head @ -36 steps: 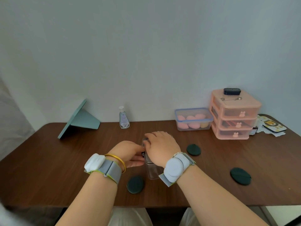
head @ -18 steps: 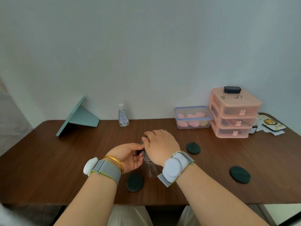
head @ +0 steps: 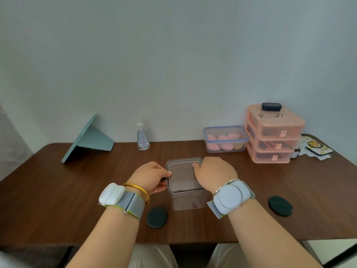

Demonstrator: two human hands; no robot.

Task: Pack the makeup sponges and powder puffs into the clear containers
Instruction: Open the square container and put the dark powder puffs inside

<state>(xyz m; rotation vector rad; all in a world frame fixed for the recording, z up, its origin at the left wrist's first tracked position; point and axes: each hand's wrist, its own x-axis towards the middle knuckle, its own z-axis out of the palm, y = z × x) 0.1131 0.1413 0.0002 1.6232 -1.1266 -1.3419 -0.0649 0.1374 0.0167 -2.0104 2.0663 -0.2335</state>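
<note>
**Lid of clear container worked at both sides as powder puffs wait on worktop**

A clear container (head: 187, 187) is seen standing at the middle of the worktop (head: 58, 190), its lid (head: 183, 174) on. The lid's left edge is gripped by the curled fingers of the left hand (head: 151, 177); its right edge is clasped by the right hand (head: 215, 174), thumb laid on top. Two dark powder puffs (head: 156, 217) (head: 280, 206) lie unpacked, one just beside the container's near left corner, one well apart to the right. Pink makeup sponges (head: 224, 141) are already held in a blue-rimmed box (head: 226, 129) at the back. The lid is probably best lifted evenly at both sides, so that the light container is not tipped.
</note>
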